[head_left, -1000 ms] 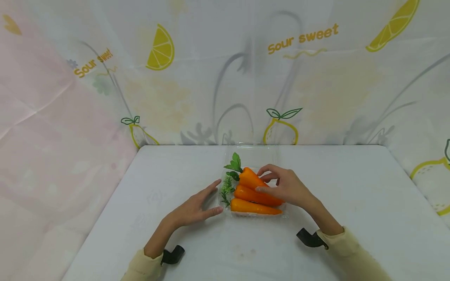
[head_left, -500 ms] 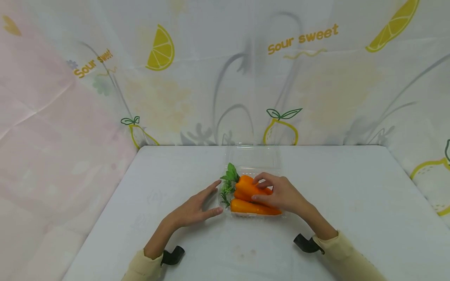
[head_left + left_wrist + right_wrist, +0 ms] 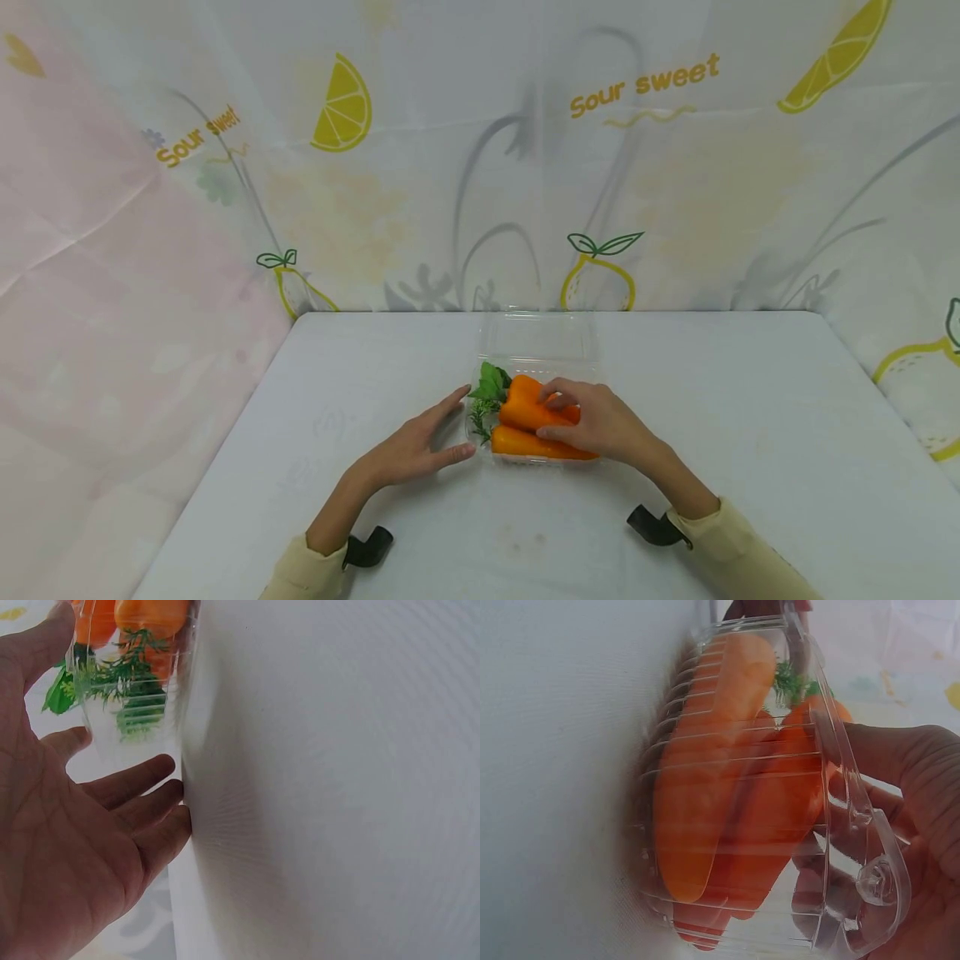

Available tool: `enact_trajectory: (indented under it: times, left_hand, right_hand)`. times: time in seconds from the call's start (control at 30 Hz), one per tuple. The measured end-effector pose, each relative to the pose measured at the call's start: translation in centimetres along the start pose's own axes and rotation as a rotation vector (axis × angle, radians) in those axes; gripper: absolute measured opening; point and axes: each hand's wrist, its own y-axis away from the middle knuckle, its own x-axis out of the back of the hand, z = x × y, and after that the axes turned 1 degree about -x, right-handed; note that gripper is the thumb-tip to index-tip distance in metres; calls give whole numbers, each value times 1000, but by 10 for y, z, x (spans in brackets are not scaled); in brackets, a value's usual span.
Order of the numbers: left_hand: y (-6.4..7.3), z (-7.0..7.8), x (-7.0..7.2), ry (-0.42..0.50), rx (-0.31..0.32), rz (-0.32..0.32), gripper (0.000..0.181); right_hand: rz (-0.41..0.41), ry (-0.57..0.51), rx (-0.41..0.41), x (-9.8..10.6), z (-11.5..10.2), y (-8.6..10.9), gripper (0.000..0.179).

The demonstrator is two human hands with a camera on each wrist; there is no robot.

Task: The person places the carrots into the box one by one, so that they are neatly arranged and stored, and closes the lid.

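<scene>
A clear plastic clamshell box [image 3: 877, 885] stands on the table with its lid [image 3: 537, 337] tipped back. Orange carrots with green tops lie in it, one carrot [image 3: 528, 443] along the front side. My right hand [image 3: 607, 423] holds another carrot [image 3: 522, 404] from above, thumb on the near side and fingers on the far side. In the right wrist view a further carrot [image 3: 765, 832] shows low through the ribbed wall. My left hand [image 3: 411, 450], fingers spread, rests at the box's left end, beside the leafy tops [image 3: 491, 382].
White cloth covers the table [image 3: 360, 375]. Behind it hangs a curtain [image 3: 450, 167] printed with lemons and words. Both sleeves carry a black wrist mount, the left mount [image 3: 369, 547] and the right mount [image 3: 656, 527].
The right hand has lowered the carrot and shifted it toward the near side, its leaves now down over the others at the box's left end. The left hand has stayed still.
</scene>
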Motion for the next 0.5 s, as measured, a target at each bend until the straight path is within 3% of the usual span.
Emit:
enact_trajectory:
  times: [0.5]
  left_hand:
    - [0, 0, -1, 3, -8, 10, 85]
  right_hand:
    - [-11, 42, -10, -1, 0, 5, 34]
